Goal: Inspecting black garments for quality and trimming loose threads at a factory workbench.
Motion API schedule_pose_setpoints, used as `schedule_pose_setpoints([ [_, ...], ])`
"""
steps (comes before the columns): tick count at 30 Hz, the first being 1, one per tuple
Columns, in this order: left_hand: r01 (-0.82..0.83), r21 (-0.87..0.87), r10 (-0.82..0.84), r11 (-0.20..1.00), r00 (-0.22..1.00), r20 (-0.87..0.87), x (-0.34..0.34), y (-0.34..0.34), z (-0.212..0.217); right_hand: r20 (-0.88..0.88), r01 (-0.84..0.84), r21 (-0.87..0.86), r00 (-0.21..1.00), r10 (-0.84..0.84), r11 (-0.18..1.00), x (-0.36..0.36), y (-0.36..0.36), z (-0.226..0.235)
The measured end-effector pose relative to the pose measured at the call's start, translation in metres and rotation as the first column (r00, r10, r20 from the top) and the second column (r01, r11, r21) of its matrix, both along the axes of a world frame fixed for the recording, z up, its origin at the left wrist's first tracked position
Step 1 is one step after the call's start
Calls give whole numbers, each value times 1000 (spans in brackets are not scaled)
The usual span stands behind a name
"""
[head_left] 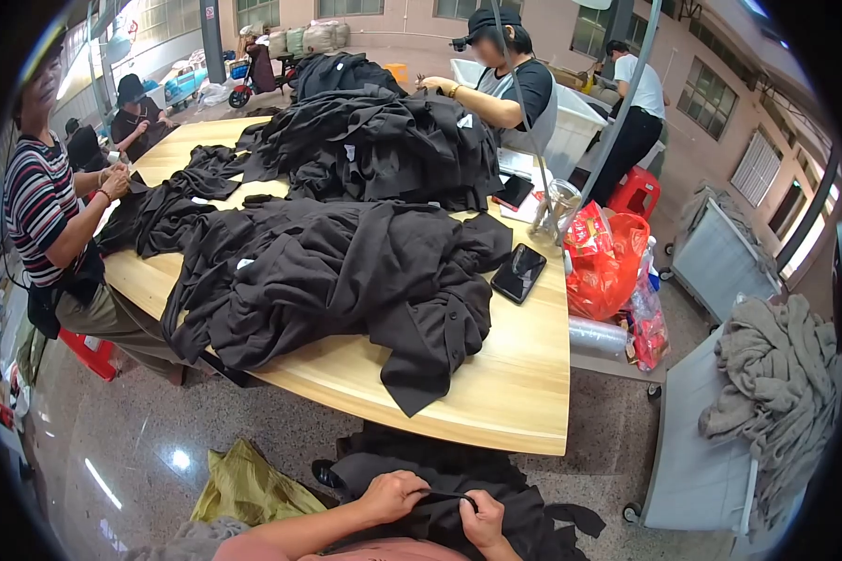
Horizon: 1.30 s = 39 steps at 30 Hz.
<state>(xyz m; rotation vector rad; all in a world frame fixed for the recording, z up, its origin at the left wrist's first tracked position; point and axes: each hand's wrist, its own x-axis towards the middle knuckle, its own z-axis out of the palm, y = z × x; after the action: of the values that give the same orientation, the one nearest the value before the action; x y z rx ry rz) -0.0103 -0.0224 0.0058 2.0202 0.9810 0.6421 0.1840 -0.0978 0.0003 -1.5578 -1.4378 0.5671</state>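
Note:
A dark grey, nearly black garment lies across my lap below the table's near edge. My left hand pinches a narrow strip of its edge. A short way to the right, my right hand grips the same edge with the thumb on top, so the strip runs taut between both hands. Which part of the garment this is, I cannot tell. Beyond my hands, a heap of similar buttoned dark garments covers much of the wooden table, with one piece pointing toward me.
A taller dark pile stands farther back. A phone lies near the table's right edge, beside red plastic bags. Grey cloth fills a wheeled cart at right. A yellow-green sack lies on the floor. Other people work around the table.

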Motion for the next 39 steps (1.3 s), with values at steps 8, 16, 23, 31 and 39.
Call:
schedule_pose_setpoints([
  [8, 130, -261, -101, 957, 987, 122, -15, 11, -10, 110, -31, -19, 993, 32, 999, 7, 18, -25],
  [16, 123, -582, 156, 804, 901, 405, -3, 9, -20, 443, -240, 188, 886, 136, 952, -2, 13, -12],
  [23, 80, -690, 287, 719, 871, 399, 4, 5, -23, 670, -459, 278, 722, 172, 844, -17, -4, -10],
  [31, 64, -597, 243, 800, 875, 418, 10, 0, -32, 485, -541, 324, 799, 355, 776, -26, 1, 4],
  [39, -283, -92, 297, 955, 919, 259, 17, -22, -3, -287, -383, -220, 904, 316, 897, -21, 1, 22],
])
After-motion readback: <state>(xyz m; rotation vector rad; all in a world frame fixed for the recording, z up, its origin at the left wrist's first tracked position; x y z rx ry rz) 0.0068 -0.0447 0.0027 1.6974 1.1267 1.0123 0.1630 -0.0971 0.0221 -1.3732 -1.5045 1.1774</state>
